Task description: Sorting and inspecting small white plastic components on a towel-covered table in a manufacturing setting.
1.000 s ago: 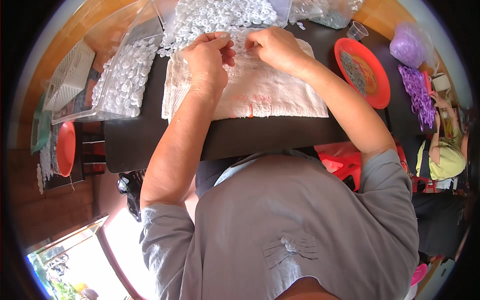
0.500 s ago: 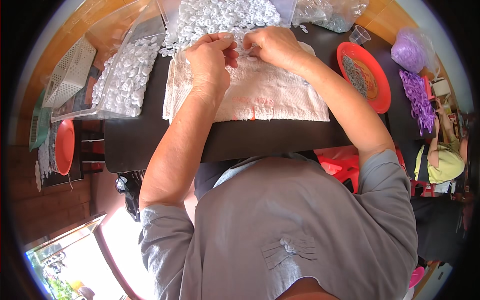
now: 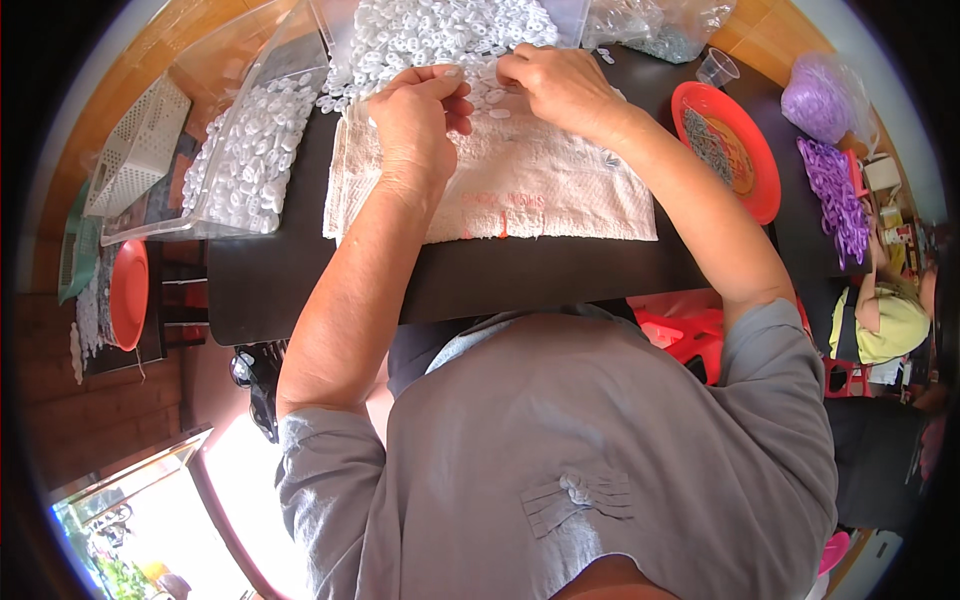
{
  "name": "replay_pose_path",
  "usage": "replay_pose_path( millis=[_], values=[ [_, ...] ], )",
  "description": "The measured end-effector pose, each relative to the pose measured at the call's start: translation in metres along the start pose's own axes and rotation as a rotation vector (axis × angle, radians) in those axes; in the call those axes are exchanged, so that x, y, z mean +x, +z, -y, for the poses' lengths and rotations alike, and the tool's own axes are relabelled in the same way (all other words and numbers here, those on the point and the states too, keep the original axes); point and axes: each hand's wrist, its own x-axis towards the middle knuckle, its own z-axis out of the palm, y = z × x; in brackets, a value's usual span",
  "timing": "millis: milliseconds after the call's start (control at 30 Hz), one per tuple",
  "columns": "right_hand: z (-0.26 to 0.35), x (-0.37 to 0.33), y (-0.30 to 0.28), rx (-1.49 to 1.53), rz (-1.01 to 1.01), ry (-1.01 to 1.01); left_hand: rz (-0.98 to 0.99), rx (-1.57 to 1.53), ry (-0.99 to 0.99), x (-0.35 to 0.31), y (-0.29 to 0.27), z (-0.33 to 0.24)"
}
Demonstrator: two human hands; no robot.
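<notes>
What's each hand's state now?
Left hand: curled; whether it pinches anything cannot be told.
Right hand: curled by the white pieces; whether it grips any cannot be told.

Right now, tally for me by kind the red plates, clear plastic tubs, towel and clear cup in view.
Red plates: 2
Clear tubs: 2
Towel: 1
Clear cup: 1
Total: 6

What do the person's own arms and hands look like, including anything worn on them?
Short, plain grey sleeves end near the elbows, leaving the forearms bare. The left hand and right hand are ungloved; no watch or bracelet shows.
</notes>
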Motion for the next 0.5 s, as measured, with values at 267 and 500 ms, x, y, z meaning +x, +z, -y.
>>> replay_pose_path(
  millis=[267,500],
  values=[
    [0.004,0.003,0.010,0.036,0.028,-0.038,-0.006,0.014,-0.010,0.001,0.002,0.002],
    [-0.007,-0.015,-0.016,0.274,-0.028,-0.090,-0.017,0.012,-0.010,0.000,0.001,0.000]
  ],
)
